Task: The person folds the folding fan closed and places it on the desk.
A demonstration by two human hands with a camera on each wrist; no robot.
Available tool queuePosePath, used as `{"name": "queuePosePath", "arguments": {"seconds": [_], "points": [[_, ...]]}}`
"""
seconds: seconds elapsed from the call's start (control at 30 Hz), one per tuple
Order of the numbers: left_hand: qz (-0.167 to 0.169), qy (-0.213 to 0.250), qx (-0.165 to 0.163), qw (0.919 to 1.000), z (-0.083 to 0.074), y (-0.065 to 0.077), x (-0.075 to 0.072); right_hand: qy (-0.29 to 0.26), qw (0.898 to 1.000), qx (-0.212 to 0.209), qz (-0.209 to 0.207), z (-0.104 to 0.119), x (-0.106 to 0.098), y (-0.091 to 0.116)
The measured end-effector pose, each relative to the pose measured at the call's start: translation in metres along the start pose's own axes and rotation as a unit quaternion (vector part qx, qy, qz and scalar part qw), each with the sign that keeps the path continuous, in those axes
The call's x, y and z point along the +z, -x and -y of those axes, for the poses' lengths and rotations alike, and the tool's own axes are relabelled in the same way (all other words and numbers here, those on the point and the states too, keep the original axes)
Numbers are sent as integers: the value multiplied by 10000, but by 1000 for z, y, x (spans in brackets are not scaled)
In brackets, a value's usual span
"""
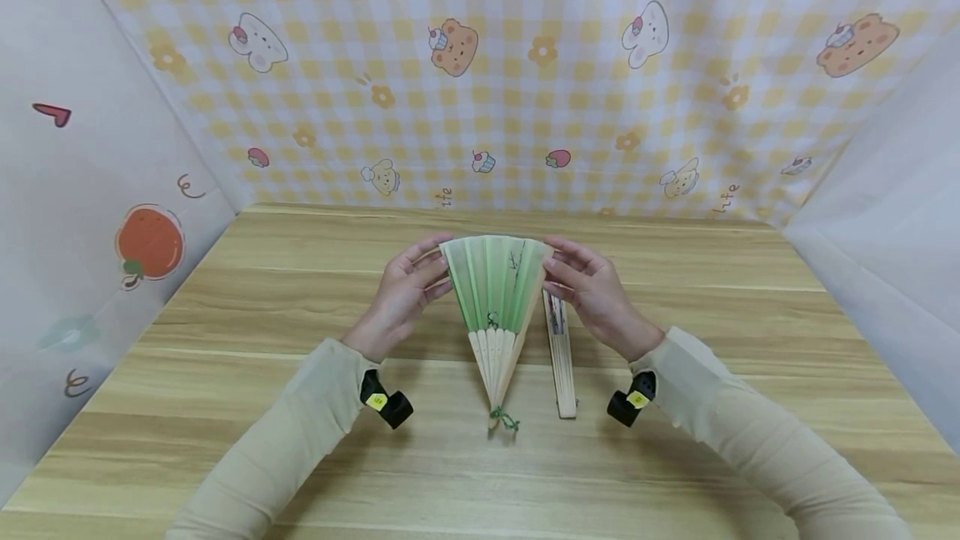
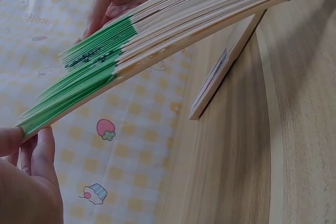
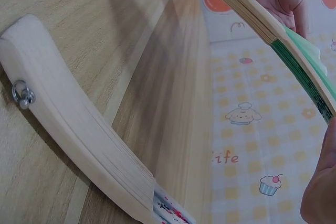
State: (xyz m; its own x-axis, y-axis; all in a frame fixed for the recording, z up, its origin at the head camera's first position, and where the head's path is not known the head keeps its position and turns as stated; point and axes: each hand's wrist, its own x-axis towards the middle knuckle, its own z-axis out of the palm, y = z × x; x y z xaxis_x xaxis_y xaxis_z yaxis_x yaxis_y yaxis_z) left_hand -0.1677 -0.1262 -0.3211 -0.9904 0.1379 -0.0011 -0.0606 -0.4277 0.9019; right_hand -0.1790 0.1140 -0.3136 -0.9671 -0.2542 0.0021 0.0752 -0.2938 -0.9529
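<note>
A green folding fan (image 1: 491, 286) with pale wooden ribs is partly spread, its pivot and green cord (image 1: 504, 417) towards the person. My left hand (image 1: 401, 294) pinches the fan's left outer edge between thumb and fingers, plain in the left wrist view too. On the opposite edge, my right hand (image 1: 592, 290) holds the upper end of the outer rib. Dark printed branches show on the green leaf. Beneath and to the right lies a second, folded fan (image 1: 561, 365) with light ribs; its metal pivot ring (image 3: 23, 96) shows in the right wrist view.
The wooden table (image 1: 697, 315) reaches back to a yellow checked cloth (image 1: 540, 107) printed with cartoon animals. White cloth with fruit prints (image 1: 150, 240) hangs at the left side. Each wrist wears a small black camera (image 1: 386, 398).
</note>
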Motion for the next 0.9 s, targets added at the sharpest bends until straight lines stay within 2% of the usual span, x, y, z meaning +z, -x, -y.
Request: {"name": "queuePosePath", "arguments": {"seconds": [0.47, 0.9], "points": [[209, -167, 58, 9996, -1, 2, 0, 72, 10000, -41, 11, -3, 3, 0], [399, -160, 133, 9990, -1, 2, 1, -84, 10000, -13, 31, -3, 13, 0]]}}
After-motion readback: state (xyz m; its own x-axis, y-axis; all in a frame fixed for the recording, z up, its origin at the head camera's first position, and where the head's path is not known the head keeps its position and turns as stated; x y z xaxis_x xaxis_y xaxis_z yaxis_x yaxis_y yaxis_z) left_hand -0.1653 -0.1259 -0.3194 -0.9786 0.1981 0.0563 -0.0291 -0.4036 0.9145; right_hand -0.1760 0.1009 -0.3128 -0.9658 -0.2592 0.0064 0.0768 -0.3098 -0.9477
